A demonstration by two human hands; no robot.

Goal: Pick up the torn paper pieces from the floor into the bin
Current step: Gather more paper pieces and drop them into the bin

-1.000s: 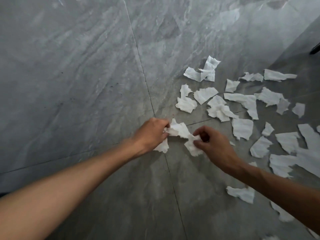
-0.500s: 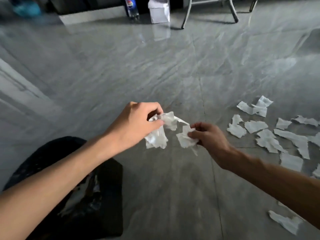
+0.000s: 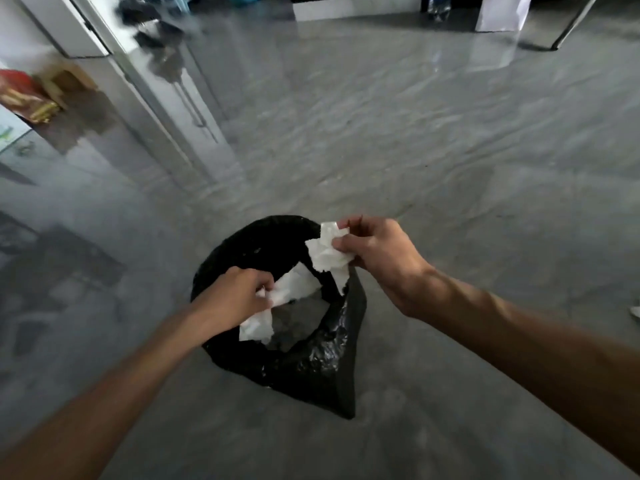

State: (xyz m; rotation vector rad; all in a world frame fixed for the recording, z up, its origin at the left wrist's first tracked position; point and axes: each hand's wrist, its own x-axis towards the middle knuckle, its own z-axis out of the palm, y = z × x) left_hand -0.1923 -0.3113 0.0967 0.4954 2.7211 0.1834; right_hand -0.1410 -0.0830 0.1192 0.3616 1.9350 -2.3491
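paper scraps [image 3: 323,252] now over bin [image 3: 311,372]

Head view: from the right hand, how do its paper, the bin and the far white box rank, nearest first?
1. The paper, pinched in the right hand.
2. The bin, just beneath, to its left.
3. The white box, far across the floor, top right.

- There were two hands: left hand [image 3: 235,296], right hand [image 3: 377,252].
- There was one bin [image 3: 311,372].
- There were two paper bunches: left bunch [image 3: 294,288], right bunch [image 3: 325,255].
- There was one bottle [image 3: 438,5].
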